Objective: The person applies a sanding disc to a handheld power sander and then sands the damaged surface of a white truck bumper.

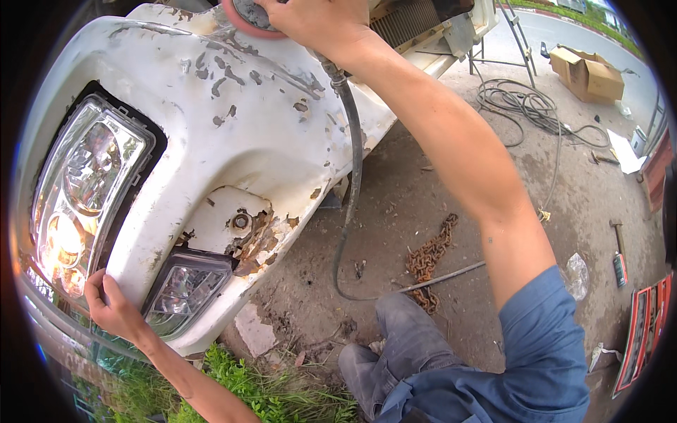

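A white vehicle bumper [282,77] with chipped, flaking paint fills the upper left. At the top edge my right hand [317,21] is closed on a round air sander [252,15] with a pinkish-red pad rim, which lies against the painted surface. Part of that hand and tool is cut off by the picture's edge. A dark air hose [355,148] hangs from beneath my right wrist to the ground. My left hand [113,310] curls its fingers at the bumper's edge, between the clear headlight [92,166] and the smaller lower lamp [185,290]. Beside that lamp, bare rust surrounds a bolt [241,221].
A rusty chain [424,261] lies on the dirt near my legs. Farther right are a coiled hose [518,106], a cardboard box [589,76], a metal stand [520,39], a hammer [618,236], a spray can [620,270] and a red panel [643,331]. Weeds [236,381] grow below the bumper.
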